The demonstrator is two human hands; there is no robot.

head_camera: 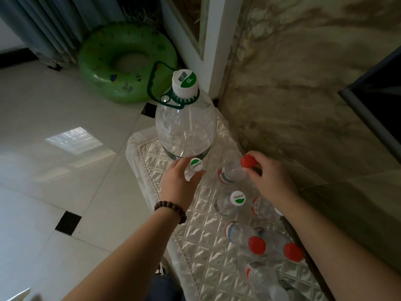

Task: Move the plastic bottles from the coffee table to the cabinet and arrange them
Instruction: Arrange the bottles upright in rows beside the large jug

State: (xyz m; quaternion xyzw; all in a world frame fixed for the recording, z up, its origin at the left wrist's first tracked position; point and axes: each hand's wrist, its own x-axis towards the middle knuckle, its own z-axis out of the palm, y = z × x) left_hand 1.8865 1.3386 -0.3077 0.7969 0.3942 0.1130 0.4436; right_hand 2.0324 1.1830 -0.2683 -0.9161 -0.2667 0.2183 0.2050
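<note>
A big clear 6L jug with a white and green cap stands at the far end of the cabinet top, which is covered by a quilted satin cloth. My left hand grips a small bottle with a white and green cap just in front of the jug. My right hand pinches the neck of a red-capped bottle beside it. Nearer me stand a white-capped bottle, two red-capped bottles, and several more along the wall.
A marbled wall runs along the cabinet's right side, with a dark framed panel at the far right. On the tiled floor to the left lies a green inflatable swim ring by a curtain. A white door frame stands behind the jug.
</note>
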